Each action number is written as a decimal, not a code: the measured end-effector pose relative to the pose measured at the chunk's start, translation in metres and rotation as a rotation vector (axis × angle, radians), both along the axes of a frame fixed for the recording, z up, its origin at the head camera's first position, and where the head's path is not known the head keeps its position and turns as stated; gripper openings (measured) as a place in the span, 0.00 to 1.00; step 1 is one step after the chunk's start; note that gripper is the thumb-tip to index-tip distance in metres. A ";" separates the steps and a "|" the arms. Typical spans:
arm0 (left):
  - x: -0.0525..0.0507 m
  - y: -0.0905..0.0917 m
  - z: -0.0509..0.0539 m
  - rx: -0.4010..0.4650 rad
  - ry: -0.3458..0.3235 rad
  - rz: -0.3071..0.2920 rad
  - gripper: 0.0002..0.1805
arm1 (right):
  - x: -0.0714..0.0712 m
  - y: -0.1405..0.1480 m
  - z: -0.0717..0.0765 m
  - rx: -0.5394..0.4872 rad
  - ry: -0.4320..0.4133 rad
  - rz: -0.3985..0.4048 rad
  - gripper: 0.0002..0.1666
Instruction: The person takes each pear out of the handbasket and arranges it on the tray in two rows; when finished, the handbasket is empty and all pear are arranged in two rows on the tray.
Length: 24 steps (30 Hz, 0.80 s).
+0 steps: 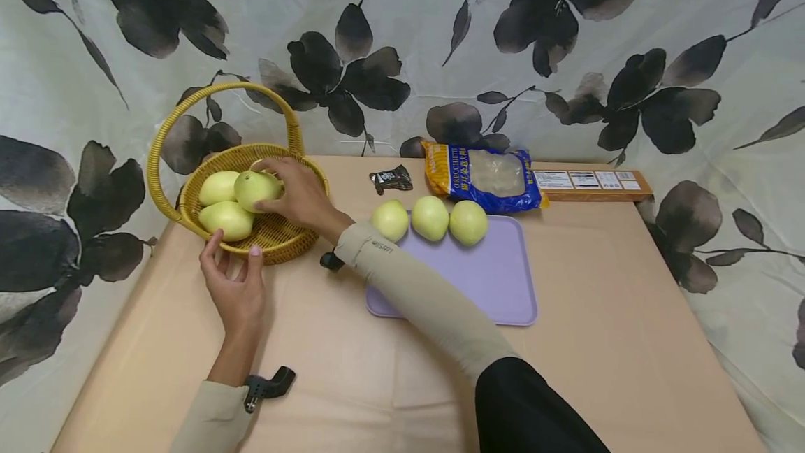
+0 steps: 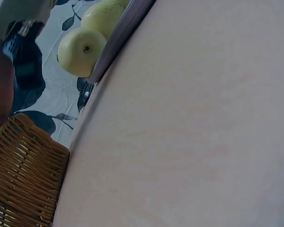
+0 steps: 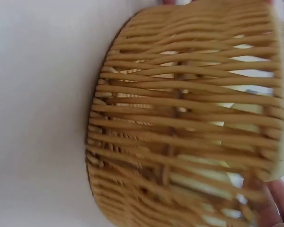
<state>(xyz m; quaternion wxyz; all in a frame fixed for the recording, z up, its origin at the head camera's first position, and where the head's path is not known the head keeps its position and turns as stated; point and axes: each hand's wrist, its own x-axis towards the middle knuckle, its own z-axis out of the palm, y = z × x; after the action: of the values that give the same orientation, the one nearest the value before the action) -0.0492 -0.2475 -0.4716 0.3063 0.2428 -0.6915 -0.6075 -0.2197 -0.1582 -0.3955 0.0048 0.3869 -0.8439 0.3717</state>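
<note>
A yellow wicker basket (image 1: pixel 292 247) with a tall handle stands at the left of the table. Two pale green pears (image 1: pixel 226 221) lie inside it. Over the basket, my right hand (image 1: pixel 298 191) grips a third pear (image 1: pixel 256 189) between thumb and fingers, close against the other two. My left hand (image 1: pixel 235 292) holds the basket's front rim with its fingertips. From the right wrist view, the woven side (image 3: pixel 180 109) fills most of the picture, with pears partly showing through the gaps. The left wrist view shows the basket wall (image 2: pixel 26 175), but not the left fingers.
A lilac tray (image 1: pixel 478 285) lies right of the basket, with three more pears (image 1: pixel 430 219) along its back edge; my right forearm crosses its corner. Behind are a small black wrapper packet (image 1: pixel 391 179), a blue and yellow pasta bag (image 1: pixel 484 177) and a brown box (image 1: pixel 591 186).
</note>
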 end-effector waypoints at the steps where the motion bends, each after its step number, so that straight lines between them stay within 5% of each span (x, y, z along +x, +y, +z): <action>1: 0.001 0.000 0.000 0.000 -0.004 0.000 0.36 | 0.002 0.005 0.002 -0.020 -0.006 -0.003 0.36; 15: -0.001 0.000 0.000 0.025 0.007 -0.018 0.37 | 0.027 0.119 0.021 -0.431 -0.202 -0.027 0.36; 24: 0.000 -0.001 0.000 0.033 0.007 -0.012 0.37 | 0.032 0.220 0.011 -0.492 -0.273 -0.183 0.37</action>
<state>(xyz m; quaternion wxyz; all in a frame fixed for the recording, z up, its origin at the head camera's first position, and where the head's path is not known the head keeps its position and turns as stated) -0.0491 -0.2482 -0.4712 0.3010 0.2417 -0.6817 -0.6215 -0.1874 0.0615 -0.3849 0.0180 0.2429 -0.7527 0.6117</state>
